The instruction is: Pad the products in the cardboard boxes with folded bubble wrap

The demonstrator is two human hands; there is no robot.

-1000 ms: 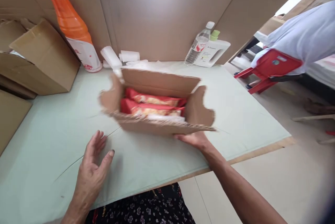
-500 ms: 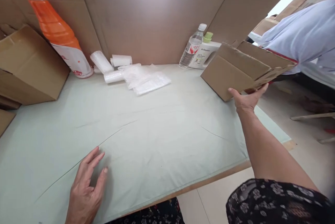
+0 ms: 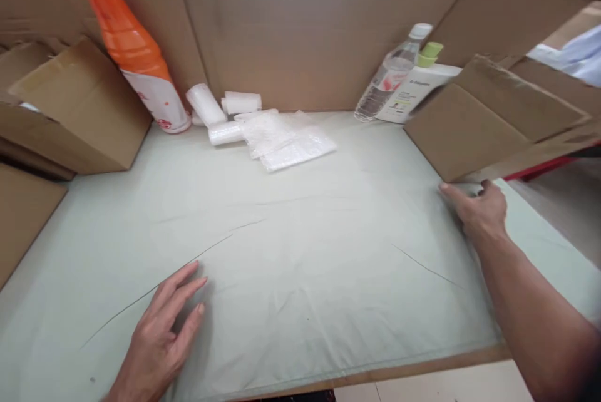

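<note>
Left hand (image 3: 162,333): lay flat on the bench (image 3: 300,252) near its front edge, palm down, fingers (image 3: 185,280) spread and slightly curled, holding nothing.
Right hand (image 3: 476,208): reached out over the right side of the bench, just below the box (image 3: 488,126); the fingers (image 3: 453,192) were loosely open and pointed left. Whether they touched the box's lower edge could not be told, since that part was blurred.
Box: brown cardboard, at the right edge of the bench, tilted, with a flap sticking out to the right. Its contents were not in view.
Bench: covered with a pale green sheet showing a few creases.
Bags (image 3: 288,139): a small pile of clear plastic bags lay at the back of the bench, well apart from both hands.
Rolls (image 3: 225,111): a few white rolls lay just left of the bags, against the back wall.
Orange bottle (image 3: 129,45): stood leaning at the back left, beside a cardboard carton (image 3: 79,111).
Water bottle (image 3: 389,76): clear, with a white cap, leaned at the back right, touching a white jug (image 3: 417,92) with a green cap.
Walls: sheets of cardboard stood behind and beside the bench.
</note>
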